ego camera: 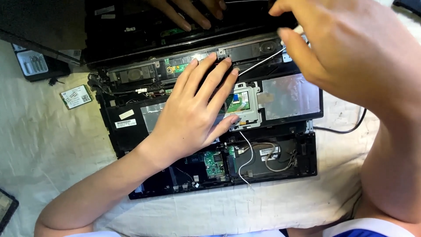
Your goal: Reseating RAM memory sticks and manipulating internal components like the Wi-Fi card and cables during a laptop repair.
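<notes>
Black opened laptop (298,109) under flat left hand (197,109); right hand (346,48) spread above.

We count one opened laptop (210,131), three hands (193,114), one loose wireless card (76,96), and perhaps two speakers (133,75), partly hidden.

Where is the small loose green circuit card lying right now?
In the head view, the small green circuit card lies on the pale cloth at left, just off the opened laptop chassis, well left of the left hand pressing on the laptop's inner panel.
</notes>
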